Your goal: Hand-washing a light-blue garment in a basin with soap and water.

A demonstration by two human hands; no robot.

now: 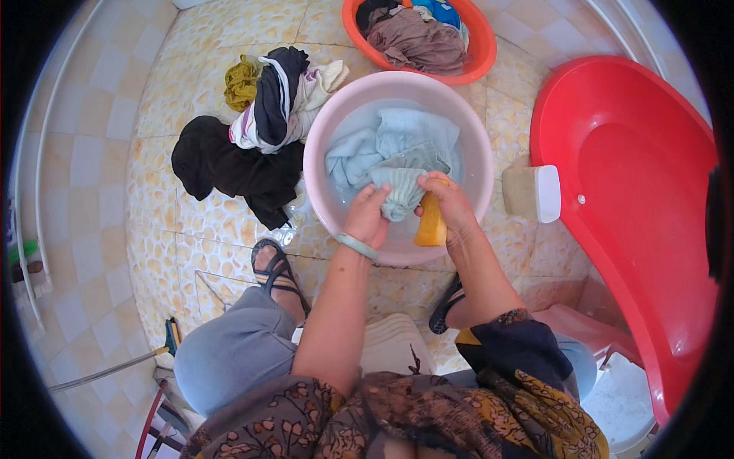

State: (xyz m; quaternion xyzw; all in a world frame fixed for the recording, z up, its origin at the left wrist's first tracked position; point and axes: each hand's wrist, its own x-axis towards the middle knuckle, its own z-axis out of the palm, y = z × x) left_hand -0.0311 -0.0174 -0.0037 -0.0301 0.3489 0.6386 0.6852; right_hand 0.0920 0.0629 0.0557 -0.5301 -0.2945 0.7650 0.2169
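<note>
Head view: bar (430, 223) in right hand (456, 208)

The bar lies along the right palm's left side, its long axis pointing toward the wearer. The left hand (368, 220), farther from it, grips bunched cloth (401, 193), whose other side meets the right fingertips. Below both hands is the basin (314, 164). Count: two hands, one bar, one basin; whether the cloth is one piece, I cannot tell.

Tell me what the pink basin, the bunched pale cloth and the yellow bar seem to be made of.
Pink basin: probably smooth plastic, judging by its even colour and rounded rim. Bunched pale cloth: likely soft, matt textile, as its gathered folds suggest. Yellow bar: perhaps waxy soap, given its solid block shape.
</note>
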